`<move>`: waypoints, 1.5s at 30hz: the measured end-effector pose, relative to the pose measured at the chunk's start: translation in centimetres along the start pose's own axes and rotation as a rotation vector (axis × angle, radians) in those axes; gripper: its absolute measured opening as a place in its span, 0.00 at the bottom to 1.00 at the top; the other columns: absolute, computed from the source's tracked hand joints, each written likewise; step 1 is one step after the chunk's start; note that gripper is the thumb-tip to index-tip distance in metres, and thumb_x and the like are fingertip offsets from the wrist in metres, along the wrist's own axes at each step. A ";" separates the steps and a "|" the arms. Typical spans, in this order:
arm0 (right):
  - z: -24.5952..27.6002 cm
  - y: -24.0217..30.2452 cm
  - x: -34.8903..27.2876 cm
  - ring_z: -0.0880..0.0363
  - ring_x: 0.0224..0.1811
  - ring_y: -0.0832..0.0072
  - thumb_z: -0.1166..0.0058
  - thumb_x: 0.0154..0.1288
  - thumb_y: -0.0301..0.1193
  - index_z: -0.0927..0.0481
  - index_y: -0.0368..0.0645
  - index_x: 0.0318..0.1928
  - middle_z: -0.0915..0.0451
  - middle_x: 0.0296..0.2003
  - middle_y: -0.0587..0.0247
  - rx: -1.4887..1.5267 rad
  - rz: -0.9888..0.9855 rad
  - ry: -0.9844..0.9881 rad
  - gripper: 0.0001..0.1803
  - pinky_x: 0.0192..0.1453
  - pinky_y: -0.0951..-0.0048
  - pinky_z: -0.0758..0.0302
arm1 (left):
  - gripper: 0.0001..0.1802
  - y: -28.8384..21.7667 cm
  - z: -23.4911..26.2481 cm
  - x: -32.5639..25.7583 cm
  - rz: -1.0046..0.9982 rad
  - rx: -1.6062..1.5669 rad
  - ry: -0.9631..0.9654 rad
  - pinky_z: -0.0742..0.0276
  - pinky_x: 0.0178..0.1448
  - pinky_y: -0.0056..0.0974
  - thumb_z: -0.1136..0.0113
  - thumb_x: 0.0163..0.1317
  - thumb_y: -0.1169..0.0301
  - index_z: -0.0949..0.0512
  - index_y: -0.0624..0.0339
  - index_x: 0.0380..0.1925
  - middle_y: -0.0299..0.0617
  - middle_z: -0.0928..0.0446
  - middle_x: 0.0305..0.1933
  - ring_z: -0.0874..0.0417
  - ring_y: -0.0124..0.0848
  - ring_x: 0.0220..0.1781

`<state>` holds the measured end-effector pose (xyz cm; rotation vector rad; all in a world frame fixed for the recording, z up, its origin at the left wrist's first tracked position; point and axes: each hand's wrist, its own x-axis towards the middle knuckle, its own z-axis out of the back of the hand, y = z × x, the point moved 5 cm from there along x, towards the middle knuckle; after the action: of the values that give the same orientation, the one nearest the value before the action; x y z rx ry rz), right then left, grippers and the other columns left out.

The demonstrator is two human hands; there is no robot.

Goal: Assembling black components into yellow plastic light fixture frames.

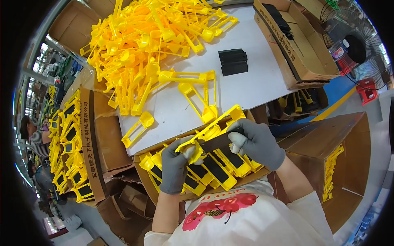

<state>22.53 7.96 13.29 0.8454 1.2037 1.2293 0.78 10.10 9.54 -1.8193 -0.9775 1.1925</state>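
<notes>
Both my hands wear grey gloves with white fingertips. My left hand [175, 164] grips the lower end of a yellow plastic frame part [213, 129]. My right hand [256, 143] pinches a flat black strip [215, 142] that lies along this yellow frame. The part is held over a cardboard box [143, 174] in front of me, filled with several yellow frames that carry black inserts [213, 166]. A big heap of bare yellow frames [143, 41] lies on the white table [254, 82] beyond.
A small stack of black strips [233, 61] sits on the table. A cardboard box [303, 45] with black strips stands at the right, another box of finished yellow parts [72, 143] at the left, a brown carton [344, 160] lower right. A fan [357, 45] stands top right. Another person [35, 137] works far left.
</notes>
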 end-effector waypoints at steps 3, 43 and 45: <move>-0.1 0.2 -0.4 0.20 0.24 0.83 0.47 0.68 0.32 0.22 0.39 0.41 0.19 0.23 0.64 -0.016 0.027 -0.075 0.09 0.32 0.79 0.24 | 0.17 0.3 0.0 -0.1 0.046 -0.029 -0.020 0.13 0.39 0.35 0.43 0.62 0.78 0.23 0.68 0.52 0.47 0.19 0.44 0.14 0.35 0.40; 2.8 -5.6 -9.4 0.19 0.22 0.64 0.36 0.54 0.54 0.20 0.48 0.45 0.19 0.21 0.62 -0.703 -0.206 -0.169 0.27 0.28 0.66 0.25 | 0.34 1.3 -10.4 5.2 -0.365 1.179 0.233 0.23 0.52 0.40 0.30 0.51 0.63 0.30 0.54 0.59 0.47 0.23 0.51 0.19 0.44 0.51; 3.6 -5.1 -8.8 0.19 0.23 0.64 0.37 0.56 0.53 0.20 0.48 0.44 0.20 0.21 0.61 -0.700 -0.236 -0.143 0.24 0.28 0.66 0.25 | 0.31 0.5 -10.5 5.3 -0.575 1.263 0.201 0.21 0.41 0.43 0.31 0.52 0.61 0.29 0.48 0.57 0.46 0.24 0.51 0.17 0.46 0.41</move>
<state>27.86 -1.13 10.99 0.2543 0.6548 1.2489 12.21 12.82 10.21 -0.5667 -0.3671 0.8695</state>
